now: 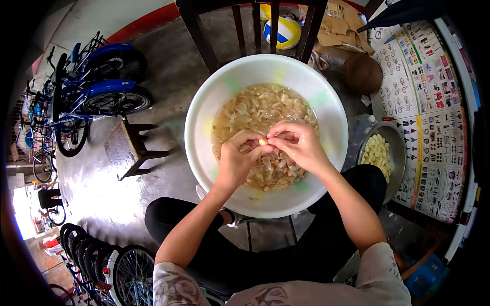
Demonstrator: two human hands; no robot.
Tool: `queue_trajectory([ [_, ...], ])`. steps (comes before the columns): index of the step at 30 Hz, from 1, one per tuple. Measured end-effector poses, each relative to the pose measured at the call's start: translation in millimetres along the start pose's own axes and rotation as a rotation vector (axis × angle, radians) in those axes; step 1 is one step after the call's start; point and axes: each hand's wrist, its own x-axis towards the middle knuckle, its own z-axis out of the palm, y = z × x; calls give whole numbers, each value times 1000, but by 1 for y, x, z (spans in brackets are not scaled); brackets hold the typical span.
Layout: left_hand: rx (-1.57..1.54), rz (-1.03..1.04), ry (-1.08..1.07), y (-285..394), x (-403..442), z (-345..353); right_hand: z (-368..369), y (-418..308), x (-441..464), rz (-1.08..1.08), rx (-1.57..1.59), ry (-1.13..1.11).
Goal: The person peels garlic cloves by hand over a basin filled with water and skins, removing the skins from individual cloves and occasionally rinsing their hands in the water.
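We cannot read any word, number, brand or sign with certainty. On the poster sheets (pixel 439 137) at the right, we see rows of small pictures with very small print, too small for us to read. The cardboard (pixel 341 33) near the top bears some dark marks, and the shirt (pixel 176 286) a dark printed pattern; these also we cannot read.

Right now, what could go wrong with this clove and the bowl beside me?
The pale clove, pinched between left hand and right hand, could slip into the skin-filled water and be hard to spot. The right knee overlaps the metal bowl in this view, so shifting that leg might jostle it and spill the pale pieces.
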Motion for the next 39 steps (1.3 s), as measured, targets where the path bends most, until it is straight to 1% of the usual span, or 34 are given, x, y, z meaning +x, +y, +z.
queue_trajectory([
  [1,-114,12,38,0,0,2,1,-7,-2,-3,2,0],
  [3,-85,44,42,6,0,5,2,-21,-4,-284,-306,45],
  [4,-58,75,47,11,0,6,0,-19,-3,-286,-306,46],
  [5,-57,75,47,15,0,5,-3,-16,-1,-400,-403,28],
  [6,-10,67,-17,20,0,2,-5,-15,-1,-514,-500,10],
  [7,38,59,-81,24,-1,-1,-7,-17,-2,-514,-499,10],
  [8,38,58,-81,26,0,-4,-9,-21,-3,-495,-486,-25],
  [10,260,214,-251,29,3,-12,-12,-26,-7,-470,-469,-62],
  [11,260,207,-254,33,4,-14,-14,-27,-9,-453,-490,-98],
  [13,283,283,-395,40,5,-15,-17,-28,-13,-415,-509,-128],
  [16,226,257,-463,35,3,-14,-19,-26,-14,-320,-544,-254],
  [17,219,253,-466,36,3,-14,-21,-25,-14,-312,-545,-254],
  [19,216,151,-473,38,3,-16,-21,-24,-14,-303,-579,-285],
  [20,208,146,-490,38,4,-17,-20,-23,-13,-301,-576,-288],
  [21,209,143,-489,37,5,-18,-19,-22,-12,-347,-551,-269],
  [22,180,98,-455,37,6,-17,-18,-21,-12,-391,-527,-250],
  [23,151,53,-420,37,5,-17,-17,-22,-13,-387,-526,-251],
  [24,151,53,-420,38,4,-17,-16,-25,-13,-400,-563,-216],
  [26,-37,-131,-330,42,3,-15,-15,-27,-12,-415,-601,-182],
  [27,-36,-130,-329,41,1,-13,-14,-26,-11,-433,-627,-158],
  [29,-377,-311,-182,38,1,-12,-13,-28,-11,-459,-653,-134],
  [30,-374,-307,-180,40,2,-12,-14,-30,-14,-429,-618,-132],
  [32,-525,-372,-115,43,5,-14,-14,-30,-14,-399,-579,-135],
  [33,-523,-372,-110,41,5,-14,-15,-28,-13,-422,-573,-97],
  [35,-340,-215,-120,35,6,-13,-13,-27,-10,-445,-563,-60],
  [36,-338,-217,-120,35,6,-13,-12,-29,-9,-454,-507,-8],
  [38,-195,-149,-136,37,4,-12,-9,-27,-8,-443,-404,100],
  [39,-195,-151,-139,36,3,-11,-6,-24,-8,-441,-404,102],
])
